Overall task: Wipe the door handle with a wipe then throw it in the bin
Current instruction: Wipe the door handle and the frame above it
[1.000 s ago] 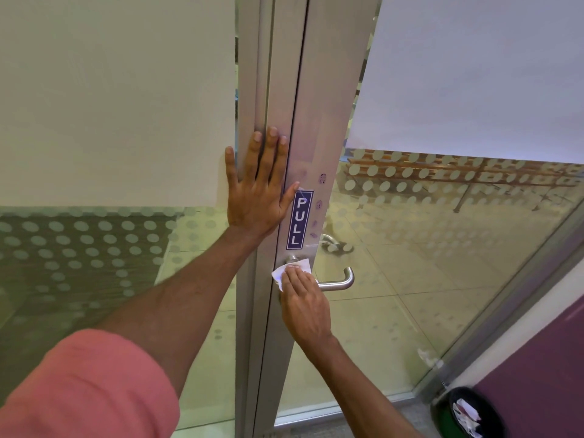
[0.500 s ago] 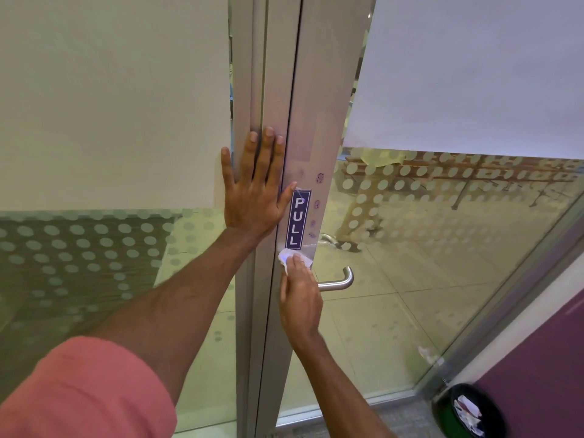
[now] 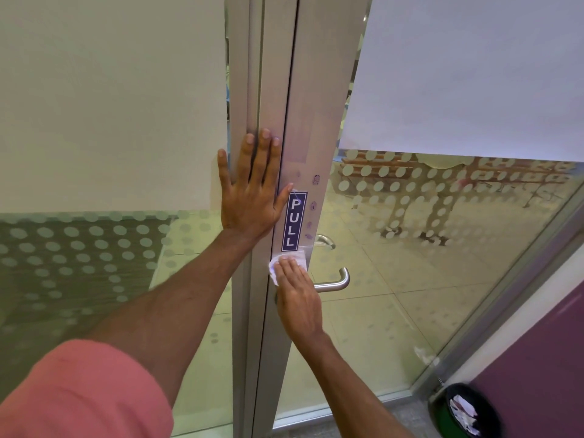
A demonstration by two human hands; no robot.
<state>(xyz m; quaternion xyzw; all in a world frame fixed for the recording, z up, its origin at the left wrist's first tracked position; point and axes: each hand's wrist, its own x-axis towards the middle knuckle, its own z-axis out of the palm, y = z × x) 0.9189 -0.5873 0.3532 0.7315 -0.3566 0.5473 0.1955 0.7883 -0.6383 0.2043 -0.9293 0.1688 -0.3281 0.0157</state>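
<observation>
1. Change from the earlier view: the white crumpled wipe (image 3: 289, 263) and the right hand (image 3: 297, 297) sit slightly lower on the brushed-aluminium door stile (image 3: 319, 121), at the base of the handle.
2. Pink sleeve (image 3: 79, 393), lower left.
3. Left hand (image 3: 251, 197): flat, fingers spread, grasping nothing, pressed on the frame beside the blue "PULL" label (image 3: 294, 221).
4. Right hand: fingers flat over the wipe, pinning it to the stile just below the label.
5. Satin steel lever handle (image 3: 336, 281), right of that grip.
6. Black round bin (image 3: 463, 412), far lower right.
</observation>
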